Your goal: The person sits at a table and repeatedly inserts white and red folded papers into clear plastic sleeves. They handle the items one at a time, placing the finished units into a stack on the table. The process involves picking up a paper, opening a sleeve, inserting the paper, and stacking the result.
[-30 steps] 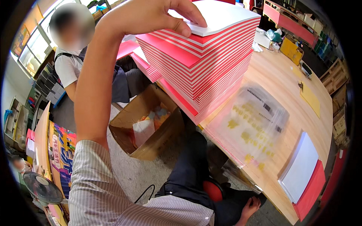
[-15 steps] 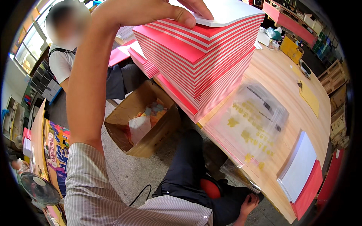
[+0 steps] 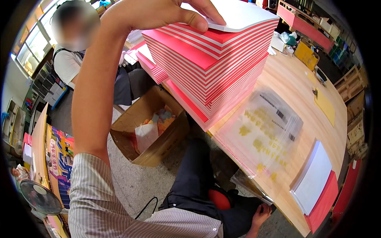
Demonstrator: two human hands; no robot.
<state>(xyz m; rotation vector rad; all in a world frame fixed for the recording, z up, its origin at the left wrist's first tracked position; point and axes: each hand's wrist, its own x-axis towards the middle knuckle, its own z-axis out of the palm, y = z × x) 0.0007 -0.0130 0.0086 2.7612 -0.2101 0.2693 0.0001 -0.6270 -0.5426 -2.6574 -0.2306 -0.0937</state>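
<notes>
At top centre, the left hand point(image 3: 158, 14) is pinching one red-and-white stack point(image 3: 214, 67); at bottom right, the right hand point(image 3: 260, 216) is resting loosely open, empty.

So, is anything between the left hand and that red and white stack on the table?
Nothing visible. The left hand already rests on top of the red and white stack, thumb pressed on the edge of the top white sheet. The right hand is low by the lap, apart from the stack.

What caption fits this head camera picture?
Left hand grips the top sheet of a tall red-and-white paper stack on a wooden table.
</notes>
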